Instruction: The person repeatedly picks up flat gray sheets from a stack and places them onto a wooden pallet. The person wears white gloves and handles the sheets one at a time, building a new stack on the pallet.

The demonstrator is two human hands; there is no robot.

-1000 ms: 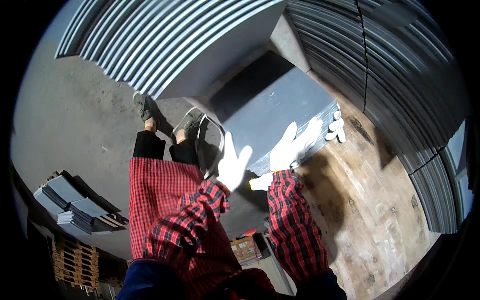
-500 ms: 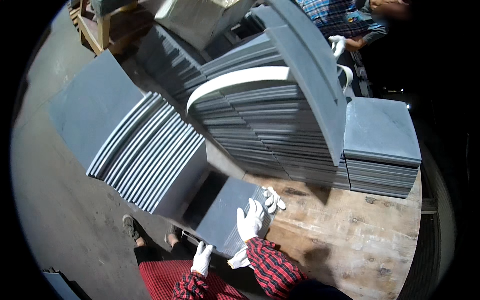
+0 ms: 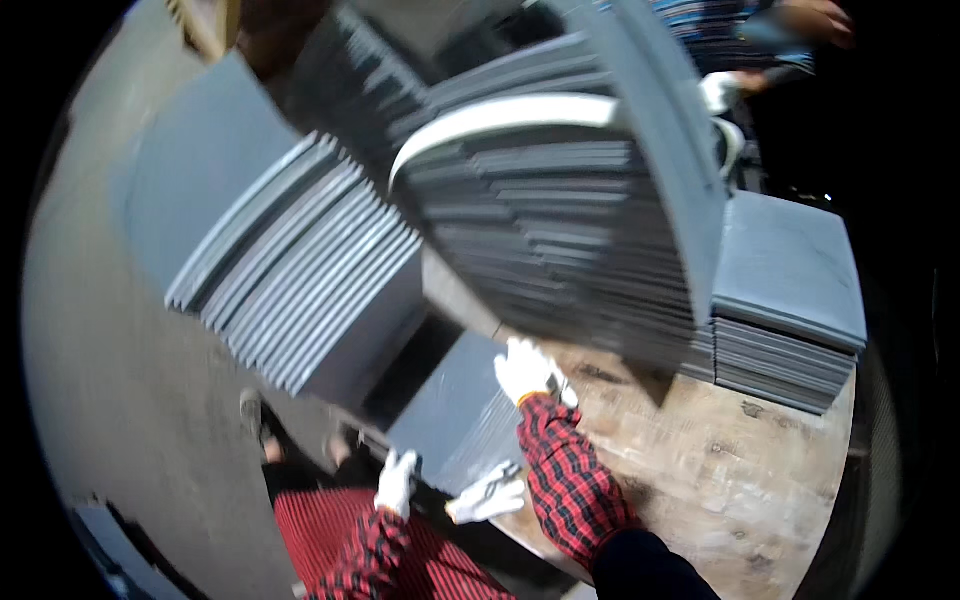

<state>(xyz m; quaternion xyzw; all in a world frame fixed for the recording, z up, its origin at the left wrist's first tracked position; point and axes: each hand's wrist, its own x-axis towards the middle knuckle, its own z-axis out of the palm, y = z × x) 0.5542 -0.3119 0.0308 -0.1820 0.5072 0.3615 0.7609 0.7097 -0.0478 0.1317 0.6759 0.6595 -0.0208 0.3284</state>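
Observation:
My right hand [image 3: 525,372], in a white glove and red plaid sleeve, is over the far right corner of a small stack of grey slabs [image 3: 445,385]. Motion blurs its fingers. What looks like a loose white glove [image 3: 566,390] lies partly hidden beside it on the wooden board. Another white glove [image 3: 487,495], apparently with no hand in it, rests at the stack's near right corner. My left hand [image 3: 397,482], gloved too, is at the stack's near left edge with fingers apart and upward. I see nothing in it.
Left stands a row of upright slabs [image 3: 300,260]. Behind rises a tall slab pile [image 3: 560,220] with a white band [image 3: 500,112] and a leaning slab [image 3: 665,150]. A lower stack [image 3: 785,250] stands right on the wooden board [image 3: 720,490]. A co-worker's gloved hand [image 3: 718,92] is behind.
My right hand has moved forward and slightly right, toward the loose glove at the far corner. More of the near glove shows. My left hand has shifted slightly up and left in view.

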